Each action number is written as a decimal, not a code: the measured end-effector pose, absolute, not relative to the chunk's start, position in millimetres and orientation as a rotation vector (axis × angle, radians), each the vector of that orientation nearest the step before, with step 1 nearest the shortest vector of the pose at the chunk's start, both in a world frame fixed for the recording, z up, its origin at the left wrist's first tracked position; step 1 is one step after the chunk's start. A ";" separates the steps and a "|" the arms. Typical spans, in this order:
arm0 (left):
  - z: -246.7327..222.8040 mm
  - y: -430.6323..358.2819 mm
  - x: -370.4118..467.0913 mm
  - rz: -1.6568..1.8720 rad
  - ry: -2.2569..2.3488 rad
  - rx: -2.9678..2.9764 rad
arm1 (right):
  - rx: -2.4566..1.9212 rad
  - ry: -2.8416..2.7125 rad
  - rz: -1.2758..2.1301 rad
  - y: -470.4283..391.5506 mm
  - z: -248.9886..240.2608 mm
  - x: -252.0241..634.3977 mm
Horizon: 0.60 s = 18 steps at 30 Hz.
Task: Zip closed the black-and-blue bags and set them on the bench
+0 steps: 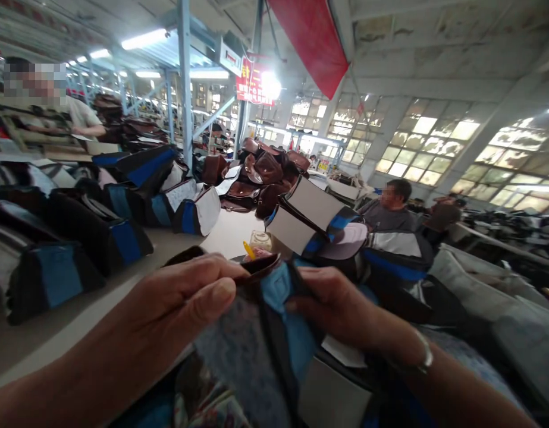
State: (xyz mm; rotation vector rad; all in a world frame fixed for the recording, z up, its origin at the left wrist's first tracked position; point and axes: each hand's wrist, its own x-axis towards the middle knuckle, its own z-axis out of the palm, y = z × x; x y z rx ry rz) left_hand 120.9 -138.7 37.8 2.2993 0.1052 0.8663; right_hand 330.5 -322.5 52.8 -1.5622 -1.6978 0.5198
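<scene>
Between my two hands is a bag (245,336) with a dark brown top edge, a grey patterned lining and a light blue side strip. My left hand (185,297) pinches the brown edge between thumb and fingers. On the other side, my right hand (332,300) is closed on the dark edge beside the blue strip; part of its fingers is hidden behind the material. A bracelet circles my right wrist. Just beyond the bag, a yellow-handled tool (248,250) stands by a small pale container (260,239).
Black-and-blue bags (60,273) line the left of the table (236,226). Brown bags (267,169) are heaped at the back. More bags with white panels (310,205) are stacked on the right. One person (392,202) sits beyond them; another person (80,116) works at far left.
</scene>
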 end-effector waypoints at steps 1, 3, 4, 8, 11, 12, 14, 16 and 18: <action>42.2 -141.6 119.9 0.912 0.080 2.314 | -1.604 -1.728 0.383 -334.2 69.9 343.1; 45.4 -144.7 120.5 1.006 0.047 2.381 | -1.652 -1.757 0.177 -360.7 99.6 367.9; 43.6 -144.7 122.4 1.045 0.053 2.400 | -1.680 -1.748 0.087 -375.5 111.5 379.2; 20.2 -137.4 138.1 0.920 0.056 2.360 | -1.828 -1.666 -0.410 -436.4 139.5 414.8; 0.0 -132.8 149.3 0.752 0.116 2.285 | -1.943 -1.573 -0.627 -467.7 135.6 439.0; -5.4 -132.3 151.6 0.692 0.136 2.263 | -1.986 -1.567 -0.596 -473.5 128.0 448.0; -15.1 -132.2 153.3 0.587 0.152 2.227 | -2.071 -1.598 -0.432 -479.5 103.4 467.0; -24.5 -132.0 151.3 0.518 0.165 2.205 | -2.155 -1.619 -0.267 -482.2 69.6 484.3; -34.7 -129.9 145.4 0.440 0.202 2.202 | -2.231 -1.589 -0.161 -486.4 33.8 496.9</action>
